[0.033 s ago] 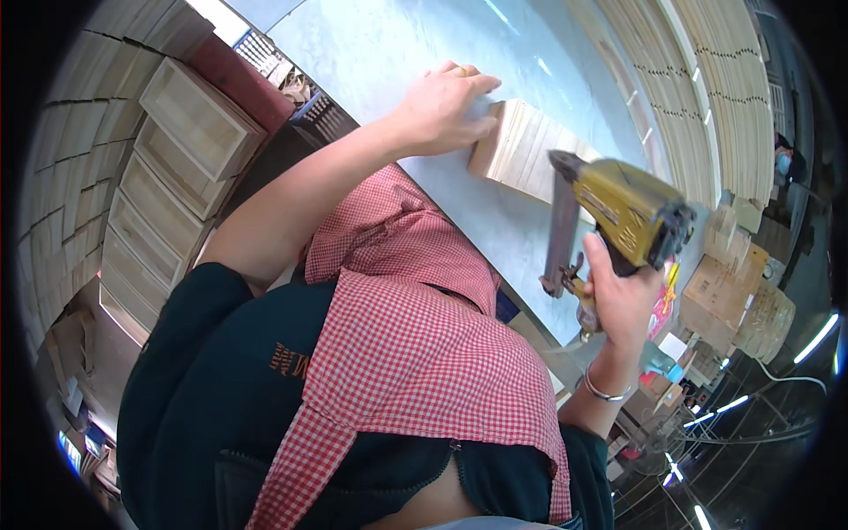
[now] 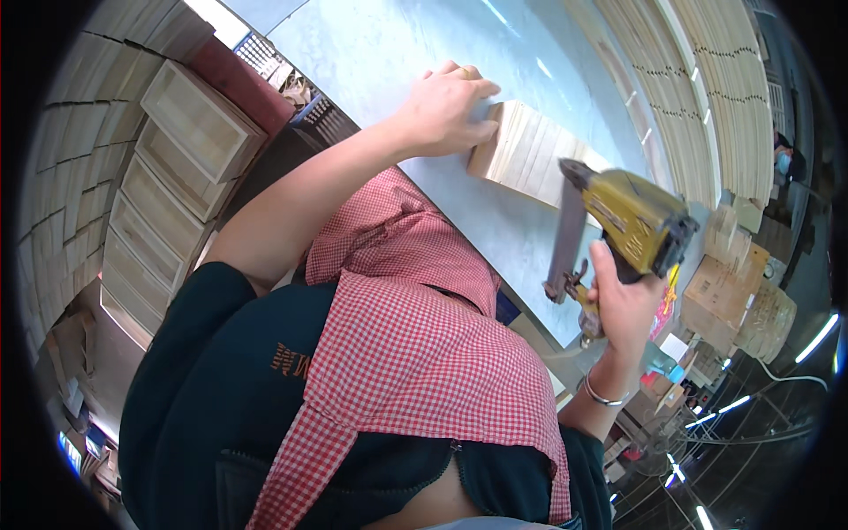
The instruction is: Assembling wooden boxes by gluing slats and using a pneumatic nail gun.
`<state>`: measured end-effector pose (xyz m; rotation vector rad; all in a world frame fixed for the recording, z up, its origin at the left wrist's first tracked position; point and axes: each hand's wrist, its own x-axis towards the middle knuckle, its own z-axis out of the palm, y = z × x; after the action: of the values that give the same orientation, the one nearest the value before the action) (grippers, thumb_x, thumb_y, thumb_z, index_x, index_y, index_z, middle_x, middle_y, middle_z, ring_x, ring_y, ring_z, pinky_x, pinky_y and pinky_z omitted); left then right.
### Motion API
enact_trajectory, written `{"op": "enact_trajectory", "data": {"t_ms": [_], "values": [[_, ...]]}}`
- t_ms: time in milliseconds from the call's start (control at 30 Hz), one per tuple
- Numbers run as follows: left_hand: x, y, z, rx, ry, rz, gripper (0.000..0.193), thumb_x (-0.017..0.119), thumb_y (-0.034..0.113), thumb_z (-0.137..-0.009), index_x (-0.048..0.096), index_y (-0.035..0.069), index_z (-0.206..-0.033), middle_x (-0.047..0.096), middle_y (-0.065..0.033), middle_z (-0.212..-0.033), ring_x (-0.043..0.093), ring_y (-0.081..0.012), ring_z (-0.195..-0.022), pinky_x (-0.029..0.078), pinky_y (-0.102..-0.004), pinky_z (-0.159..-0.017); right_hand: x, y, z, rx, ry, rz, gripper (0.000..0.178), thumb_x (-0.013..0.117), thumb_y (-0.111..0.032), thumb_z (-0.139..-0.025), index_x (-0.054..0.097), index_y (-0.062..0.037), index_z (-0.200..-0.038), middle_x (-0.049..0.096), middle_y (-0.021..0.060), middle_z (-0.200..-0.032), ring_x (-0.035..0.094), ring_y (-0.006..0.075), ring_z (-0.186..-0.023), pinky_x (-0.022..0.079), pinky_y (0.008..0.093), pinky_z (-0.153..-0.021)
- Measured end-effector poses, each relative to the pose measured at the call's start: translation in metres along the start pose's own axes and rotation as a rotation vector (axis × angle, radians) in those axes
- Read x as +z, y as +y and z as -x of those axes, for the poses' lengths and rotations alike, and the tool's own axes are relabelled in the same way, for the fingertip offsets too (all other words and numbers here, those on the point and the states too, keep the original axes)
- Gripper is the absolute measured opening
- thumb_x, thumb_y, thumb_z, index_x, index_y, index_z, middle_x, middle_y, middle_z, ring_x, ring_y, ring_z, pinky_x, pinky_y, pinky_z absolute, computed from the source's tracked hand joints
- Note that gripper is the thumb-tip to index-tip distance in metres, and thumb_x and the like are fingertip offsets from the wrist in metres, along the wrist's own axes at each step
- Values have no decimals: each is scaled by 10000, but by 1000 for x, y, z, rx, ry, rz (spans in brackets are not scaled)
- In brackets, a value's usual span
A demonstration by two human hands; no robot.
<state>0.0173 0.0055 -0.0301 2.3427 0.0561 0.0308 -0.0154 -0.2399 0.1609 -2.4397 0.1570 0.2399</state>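
Note:
A pale wooden box (image 2: 539,152), built of thin boards, lies on a light grey worktop (image 2: 389,53). At its left end is my left hand (image 2: 449,110), with thumb and fingers apart; the fingertips are at the box's edge, and whether they press on it is hard to tell. My right hand (image 2: 625,305) is wrapped round the grip of a yellow pneumatic nail gun (image 2: 632,216). The gun's nose is above the right part of the box and hides some of it. Its dark magazine slants down toward me.
Shallow wooden trays (image 2: 190,124) are stacked at the left, beside piled boards (image 2: 75,132). More stacked wooden pieces (image 2: 707,97) line the far right of the worktop. Blue plastic baskets (image 2: 322,115) stand by its left edge. Cardboard boxes (image 2: 720,287) sit at the right.
The nail gun has shifted slightly right and down with my right hand. My left hand and the wooden box look nearly the same.

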Motion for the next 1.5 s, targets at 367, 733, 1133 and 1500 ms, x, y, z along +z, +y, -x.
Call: {"op": "enact_trajectory", "data": {"t_ms": [367, 733, 1133, 1500], "values": [[15, 19, -18, -80, 144, -197, 320, 645, 130, -839, 739, 153, -1144, 714, -33, -954, 634, -248, -941, 433, -399, -797, -85, 172, 26, 333, 436, 27, 284, 743, -196, -885, 650, 21, -1043, 635, 93, -687, 559, 176, -501, 481, 286, -470], [27, -5, -26, -61, 175, -269, 262, 619, 201, -881, 772, 201, -1094, 685, -63, -1018, 618, -258, -934, 417, -396, -775, -96, 378, 35, 296, 543, 792, 461, 686, -297, -897, 628, -34, -1271, 694, 217, -904, 630, 426, -732, 541, 499, -752], [-6, 35, -5, -351, 75, 482, 369, 619, 240, -982, 686, -7, -1248, 668, -93, -1035, 590, -176, -881, 486, -299, -815, -58, 282, -34, -74, 610, 277, 323, 671, -248, -941, 697, -30, -1178, 676, 153, -1148, 650, 320, -980, 537, 390, -801], [-22, 61, 13, -19, 286, 494, 409, 589, -11, -969, 568, -49, -1375, 638, -157, -1213, 618, -204, -1070, 515, -308, -965, 1, 157, -91, -481, 294, -491, 364, 601, -121, -977, 596, 32, -1308, 647, 140, -1241, 638, 241, -1081, 525, 349, -916]]}}
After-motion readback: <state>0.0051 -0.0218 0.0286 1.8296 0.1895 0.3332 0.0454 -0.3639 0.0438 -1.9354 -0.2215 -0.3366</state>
